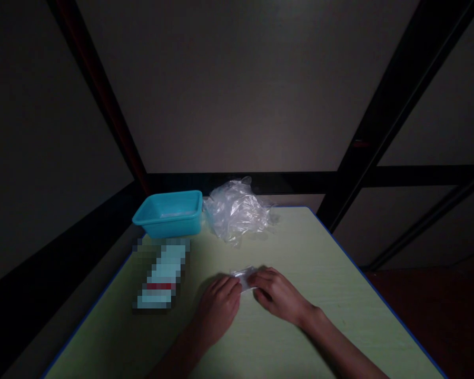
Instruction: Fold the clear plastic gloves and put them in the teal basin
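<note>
A small, clear, shiny plastic packet (244, 279) lies at the middle of the table, between my two hands. My left hand (220, 304) grips its left edge, with the fingers curled together. On the other side, my right hand (275, 292) has its fingertips closed on the packet's right edge. What the packet holds, if anything, is too dim to make out.
Behind my hands sits a crumpled heap of clear plastic bags (237, 210). A turquoise plastic basket (174, 227) stands at the table's back left corner. A blurred-out pale flat item (164, 273) is left of my hands. The pale table (332, 295) has a blue edge; walls enclose its back and left.
</note>
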Action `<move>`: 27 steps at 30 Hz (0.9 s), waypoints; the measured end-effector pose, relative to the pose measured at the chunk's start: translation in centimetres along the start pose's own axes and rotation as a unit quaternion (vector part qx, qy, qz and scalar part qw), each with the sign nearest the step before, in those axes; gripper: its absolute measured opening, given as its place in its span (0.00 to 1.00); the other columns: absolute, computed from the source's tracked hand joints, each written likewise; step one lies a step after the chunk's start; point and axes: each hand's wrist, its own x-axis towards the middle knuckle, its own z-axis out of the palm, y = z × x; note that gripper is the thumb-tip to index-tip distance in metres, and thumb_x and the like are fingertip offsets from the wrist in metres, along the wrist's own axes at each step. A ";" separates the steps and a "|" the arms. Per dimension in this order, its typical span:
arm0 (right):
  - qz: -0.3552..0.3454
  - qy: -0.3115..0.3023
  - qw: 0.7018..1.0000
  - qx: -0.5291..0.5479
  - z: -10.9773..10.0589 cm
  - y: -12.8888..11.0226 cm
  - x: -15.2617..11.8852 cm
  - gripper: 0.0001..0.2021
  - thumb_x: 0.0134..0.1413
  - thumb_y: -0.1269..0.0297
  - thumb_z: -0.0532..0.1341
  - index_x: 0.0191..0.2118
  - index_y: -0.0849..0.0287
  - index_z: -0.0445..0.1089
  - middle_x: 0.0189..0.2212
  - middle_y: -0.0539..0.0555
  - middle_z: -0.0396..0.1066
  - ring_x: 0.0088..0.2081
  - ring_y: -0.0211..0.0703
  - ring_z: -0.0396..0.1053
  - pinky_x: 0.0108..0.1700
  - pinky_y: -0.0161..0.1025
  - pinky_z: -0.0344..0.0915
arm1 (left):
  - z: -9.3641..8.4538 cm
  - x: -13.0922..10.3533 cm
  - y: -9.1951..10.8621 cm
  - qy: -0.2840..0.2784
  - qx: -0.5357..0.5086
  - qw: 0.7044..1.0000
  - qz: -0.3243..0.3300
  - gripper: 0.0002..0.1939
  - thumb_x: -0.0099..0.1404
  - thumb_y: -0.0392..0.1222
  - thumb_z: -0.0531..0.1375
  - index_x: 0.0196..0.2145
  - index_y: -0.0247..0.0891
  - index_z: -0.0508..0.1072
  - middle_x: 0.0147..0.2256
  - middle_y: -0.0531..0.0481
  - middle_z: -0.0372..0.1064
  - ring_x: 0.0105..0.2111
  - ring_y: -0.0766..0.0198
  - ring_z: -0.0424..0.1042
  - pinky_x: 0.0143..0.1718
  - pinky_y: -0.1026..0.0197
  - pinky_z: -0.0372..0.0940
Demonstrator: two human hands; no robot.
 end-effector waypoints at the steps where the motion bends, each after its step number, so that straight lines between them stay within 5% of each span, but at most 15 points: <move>1: 0.008 0.014 1.000 0.026 0.0 0.0 0.0 0.10 0.51 0.77 0.54 0.36 0.60 0.71 0.35 0.54 0.74 0.38 0.44 0.70 0.45 0.40 0.63 | 0.0 0.0 -0.1 0.011 -0.017 1.000 -0.004 0.15 0.59 0.28 0.50 0.36 0.38 0.72 0.36 0.46 0.74 0.36 0.57 0.73 0.39 0.54 0.69; 4: 0.046 0.063 0.989 0.127 -0.4 -0.2 -0.1 0.08 0.55 0.71 0.54 0.34 0.58 0.70 0.34 0.53 0.75 0.37 0.43 0.71 0.42 0.38 0.64 | -0.3 0.3 -0.3 0.060 -0.115 0.990 -0.060 0.14 0.61 0.31 0.48 0.34 0.38 0.73 0.33 0.46 0.74 0.33 0.59 0.73 0.37 0.57 0.69; 8: 0.130 0.127 0.953 0.244 -1.1 -1.2 0.0 0.10 0.57 0.62 0.53 0.30 0.59 0.68 0.28 0.52 0.72 0.32 0.42 0.70 0.35 0.37 0.64 | -1.3 1.3 -0.1 0.123 -0.269 0.937 -0.184 0.11 0.61 0.38 0.51 0.29 0.38 0.73 0.28 0.48 0.75 0.30 0.60 0.74 0.34 0.59 0.69; 13: 0.205 0.225 0.861 0.406 -0.9 -2.5 0.4 0.14 0.52 0.52 0.57 0.27 0.58 0.63 0.19 0.45 0.59 0.21 0.35 0.58 0.22 0.31 0.54 | -2.5 2.5 0.8 0.131 -0.421 0.851 -0.284 0.12 0.57 0.45 0.55 0.21 0.36 0.68 0.20 0.51 0.69 0.23 0.62 0.70 0.24 0.65 0.65; 16: 0.232 0.249 0.816 0.466 -0.8 -2.8 0.5 0.16 0.48 0.49 0.60 0.27 0.59 0.63 0.18 0.45 0.57 0.20 0.34 0.54 0.21 0.31 0.50 | -2.9 2.8 1.6 0.125 -0.496 0.801 -0.311 0.11 0.54 0.44 0.57 0.33 0.34 0.70 0.19 0.54 0.67 0.21 0.64 0.68 0.23 0.66 0.63; 20: 0.240 0.248 0.800 0.491 -1.1 -2.7 0.5 0.17 0.47 0.50 0.63 0.28 0.60 0.65 0.19 0.45 0.59 0.21 0.33 0.55 0.21 0.31 0.50 | -3.9 2.7 2.5 0.090 -0.566 0.743 -0.347 0.30 0.50 0.41 0.59 0.52 0.31 0.64 0.27 0.50 0.72 0.27 0.62 0.71 0.27 0.65 0.66; 27: 0.217 0.222 0.786 0.535 -1.2 -2.5 0.3 0.17 0.50 0.55 0.63 0.43 0.57 0.62 0.21 0.45 0.64 0.21 0.33 0.58 0.21 0.30 0.52 | -4.0 2.3 2.1 0.029 -0.515 0.791 -0.328 0.17 0.50 0.42 0.59 0.36 0.32 0.79 0.30 0.46 0.75 0.29 0.59 0.72 0.28 0.64 0.66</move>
